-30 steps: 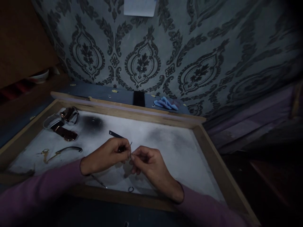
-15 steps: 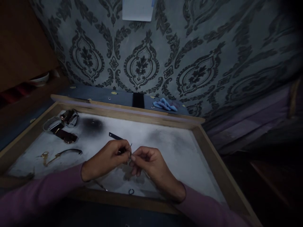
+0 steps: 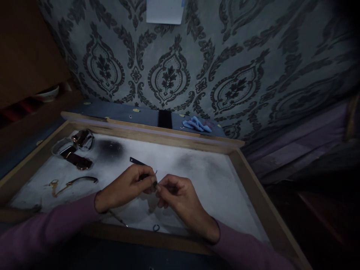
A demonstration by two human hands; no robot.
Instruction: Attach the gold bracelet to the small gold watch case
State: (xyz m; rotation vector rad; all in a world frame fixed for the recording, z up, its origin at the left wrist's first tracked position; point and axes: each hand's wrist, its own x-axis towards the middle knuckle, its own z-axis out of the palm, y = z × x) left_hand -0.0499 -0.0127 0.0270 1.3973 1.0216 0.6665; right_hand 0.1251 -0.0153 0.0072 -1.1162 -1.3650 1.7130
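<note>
Over the white-bottomed wooden tray [image 3: 247,180], my left hand [image 3: 128,187] and my right hand [image 3: 180,198] meet fingertip to fingertip. Both are closed in a pinch around something small and dark; a thin dark tip shows above the left fingers, but its kind is hidden. Behind my left hand a flat dark strip with a hole at its end [image 3: 136,161] lies on the white surface. Below the hands are a small dark open ring [image 3: 156,227] and a thin pointed metal tool [image 3: 120,220], partly covered by my left wrist.
Wristwatches [image 3: 81,162] lie at the tray's left back. A gold and dark curved piece [image 3: 81,179] rests nearer on the left. Beyond the raised wooden rim are a black flat object [image 3: 165,119] and a blue cloth [image 3: 197,124], close to the patterned wall.
My hands stay together at the same spot, with only slight finger movement. The left fingers now cover more of the small thing. The view has shifted slightly.
</note>
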